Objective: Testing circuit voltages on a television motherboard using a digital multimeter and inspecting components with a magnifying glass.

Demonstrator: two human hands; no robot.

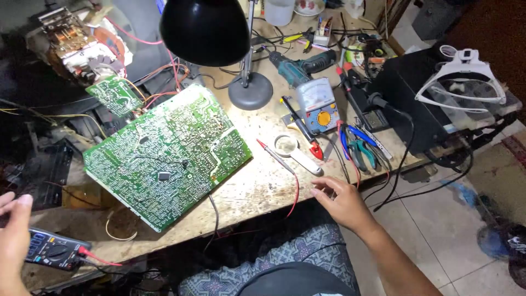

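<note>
Right hand hangs at the front edge of the desk, fingers spread apart, nothing in it, tips pointing to abt 10 o'clock. Just past them is the red probe, long axis running 10 to 4 o'clock w/ the tip at the 10 end; its red lead curls back off the desk edge. Bare scuffed wood betw the probe and the board, so decent room there.

Left hand sits at 8 o'clock in the frame, fingers open and loose, resting right by the dark multimeter, which overhangs the front edge.

Big green circuit board lies solder side up, tilted, long axis approx 8 to 2 o'clock, one corner near the front edge. Magnifier just beyond the probe; analog meter and pliers crowd the 2 o'clock side.
</note>
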